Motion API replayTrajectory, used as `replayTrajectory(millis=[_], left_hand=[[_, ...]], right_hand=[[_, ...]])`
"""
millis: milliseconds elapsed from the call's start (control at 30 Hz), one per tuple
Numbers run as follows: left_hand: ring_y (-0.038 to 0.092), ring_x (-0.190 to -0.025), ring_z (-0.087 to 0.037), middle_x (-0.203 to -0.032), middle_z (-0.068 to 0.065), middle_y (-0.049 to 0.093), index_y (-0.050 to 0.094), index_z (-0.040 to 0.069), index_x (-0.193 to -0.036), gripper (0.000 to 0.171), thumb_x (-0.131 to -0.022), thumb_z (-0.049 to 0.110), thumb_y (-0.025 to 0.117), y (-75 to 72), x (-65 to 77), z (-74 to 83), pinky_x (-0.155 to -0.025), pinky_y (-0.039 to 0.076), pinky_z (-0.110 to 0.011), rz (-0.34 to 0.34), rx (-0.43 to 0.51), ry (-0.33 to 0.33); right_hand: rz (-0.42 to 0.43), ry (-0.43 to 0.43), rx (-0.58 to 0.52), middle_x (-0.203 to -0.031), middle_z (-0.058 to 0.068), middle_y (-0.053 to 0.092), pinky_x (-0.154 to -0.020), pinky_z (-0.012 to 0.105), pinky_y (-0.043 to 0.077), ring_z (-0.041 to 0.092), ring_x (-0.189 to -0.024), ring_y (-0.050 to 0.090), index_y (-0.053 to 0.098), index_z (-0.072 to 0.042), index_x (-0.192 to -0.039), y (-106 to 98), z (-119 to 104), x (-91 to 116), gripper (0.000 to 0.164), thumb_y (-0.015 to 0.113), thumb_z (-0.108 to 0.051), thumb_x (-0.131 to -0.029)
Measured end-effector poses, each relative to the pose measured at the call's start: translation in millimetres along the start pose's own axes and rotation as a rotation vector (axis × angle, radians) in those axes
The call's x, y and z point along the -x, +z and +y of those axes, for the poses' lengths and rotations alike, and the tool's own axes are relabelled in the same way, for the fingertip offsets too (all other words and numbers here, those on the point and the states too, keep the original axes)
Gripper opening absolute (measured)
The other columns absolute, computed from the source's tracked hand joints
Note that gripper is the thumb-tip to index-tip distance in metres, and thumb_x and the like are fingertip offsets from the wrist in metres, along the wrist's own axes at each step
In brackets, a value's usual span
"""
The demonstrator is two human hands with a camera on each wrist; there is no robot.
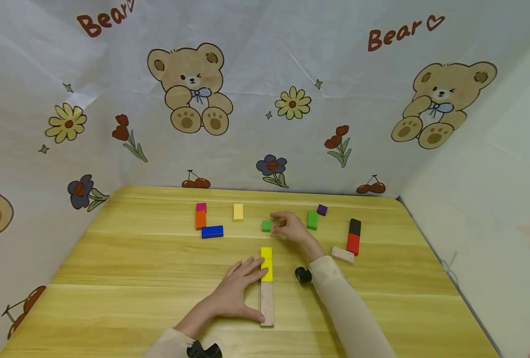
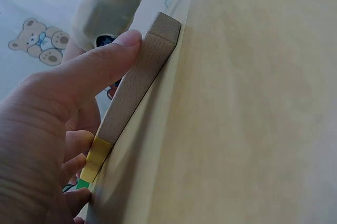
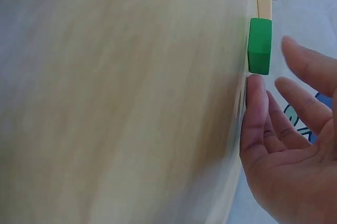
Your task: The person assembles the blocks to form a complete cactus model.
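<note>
A yellow block [image 1: 266, 255] and a plain wooden block [image 1: 267, 302] lie end to end in a line on the table. Beside them my left hand [image 1: 233, 291] is spread, its fingertips resting on the yellow and its thumb at the wooden block's near end. In the left wrist view the thumb presses along the side of the wooden block [image 2: 138, 71]. My right hand [image 1: 291, 228] reaches to a small green block [image 1: 266, 226] beyond the line. The right wrist view has that green block [image 3: 260, 46] just off the fingertips, nothing between thumb and fingers.
At the back left lie pink [image 1: 201, 207], orange [image 1: 200, 220], blue [image 1: 212, 232] and pale yellow [image 1: 238, 213] blocks. Toward the right are a longer green block [image 1: 312, 220], a purple one [image 1: 322, 210], black [image 1: 355, 227], red [image 1: 353, 244] and another plain wooden block [image 1: 343, 254].
</note>
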State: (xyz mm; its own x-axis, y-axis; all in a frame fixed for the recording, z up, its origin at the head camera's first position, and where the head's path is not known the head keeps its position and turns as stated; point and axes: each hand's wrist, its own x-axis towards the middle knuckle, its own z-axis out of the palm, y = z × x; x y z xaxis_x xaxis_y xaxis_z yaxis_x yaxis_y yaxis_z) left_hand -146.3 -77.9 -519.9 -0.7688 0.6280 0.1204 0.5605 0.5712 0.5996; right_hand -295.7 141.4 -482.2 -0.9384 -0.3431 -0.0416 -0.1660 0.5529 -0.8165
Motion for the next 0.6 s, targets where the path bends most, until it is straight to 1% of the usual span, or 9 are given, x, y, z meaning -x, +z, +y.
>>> replayTrajectory(millis=[133,267,433,600], left_hand=[[0.015,-0.151,-0.033,-0.163,-0.003,0.023,0.043,0.016,-0.149,0.105,-0.065,0.067,0.078,-0.3,-0.1,1.4,-0.119,0.012,-0.06,-0.001,0.004,-0.005],[0.014,-0.152,-0.032,-0.163,-0.001,0.022,0.042,0.017,-0.15,0.106,-0.064,0.068,0.078,-0.4,-0.4,1.5,-0.12,0.011,-0.058,-0.008,0.0,-0.01],[0.012,-0.152,-0.03,-0.164,0.0,0.02,0.041,0.018,-0.15,0.106,-0.065,0.069,0.077,-0.1,-0.4,0.7,-0.12,0.011,-0.057,-0.018,0.002,-0.017],[0.015,-0.151,-0.033,-0.163,-0.002,0.022,0.042,0.017,-0.15,0.106,-0.065,0.07,0.076,0.3,-0.2,0.5,-0.119,0.012,-0.059,-0.001,-0.012,-0.002]], right_hand=[[-0.015,0.008,0.018,-0.126,0.017,0.062,-0.074,0.028,0.054,0.025,-0.097,0.062,0.061,0.0,-0.129,1.4,0.3,-1.2,0.043,0.07,-0.002,-0.087],[-0.005,0.008,0.038,-0.118,0.016,0.065,-0.072,0.027,0.053,0.023,-0.093,0.062,0.066,-0.001,-0.124,3.0,0.2,-2.1,0.038,0.071,-0.003,-0.086],[0.017,0.014,0.055,-0.115,0.015,0.066,-0.075,0.03,0.054,0.024,-0.094,0.063,0.068,-0.002,-0.121,5.1,2.6,-3.4,0.034,0.071,-0.005,-0.087],[0.038,-0.009,0.074,-0.113,0.015,0.068,-0.078,0.032,0.055,0.025,-0.094,0.064,0.069,-0.002,-0.119,4.7,5.5,-1.8,0.033,0.072,-0.006,-0.087]])
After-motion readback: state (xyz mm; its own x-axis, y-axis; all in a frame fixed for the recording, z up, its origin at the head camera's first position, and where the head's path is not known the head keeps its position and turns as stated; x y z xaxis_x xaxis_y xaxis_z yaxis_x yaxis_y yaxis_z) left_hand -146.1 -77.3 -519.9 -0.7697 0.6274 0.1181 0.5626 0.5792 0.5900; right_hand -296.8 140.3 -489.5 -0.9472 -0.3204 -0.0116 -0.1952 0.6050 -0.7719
